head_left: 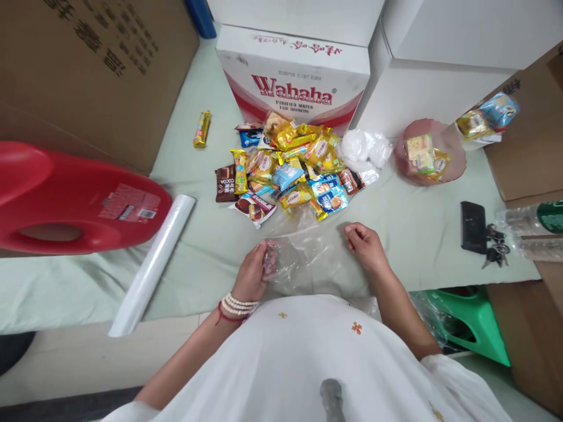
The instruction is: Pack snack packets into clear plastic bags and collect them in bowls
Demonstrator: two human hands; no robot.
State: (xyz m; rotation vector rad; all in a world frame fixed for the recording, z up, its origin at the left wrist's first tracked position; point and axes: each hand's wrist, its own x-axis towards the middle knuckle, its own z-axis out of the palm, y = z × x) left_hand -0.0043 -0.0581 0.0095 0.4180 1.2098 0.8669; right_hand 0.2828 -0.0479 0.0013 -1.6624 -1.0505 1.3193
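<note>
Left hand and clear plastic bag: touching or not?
Touching. The head view shows the left hand gripping the clear plastic bag at one end.

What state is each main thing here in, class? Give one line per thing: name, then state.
Clear plastic bag: creased, gripped by left hand
Right hand: curled; grip unclear
Snack pile: wrapped, heaped
Yellow snack on the left: wrapped, apart from the pile
Pink bowl: holding wrapped snacks
Plastic roll: rolled up, overhanging the cloth's front edge
Keys: lying beside the flat black item
</note>
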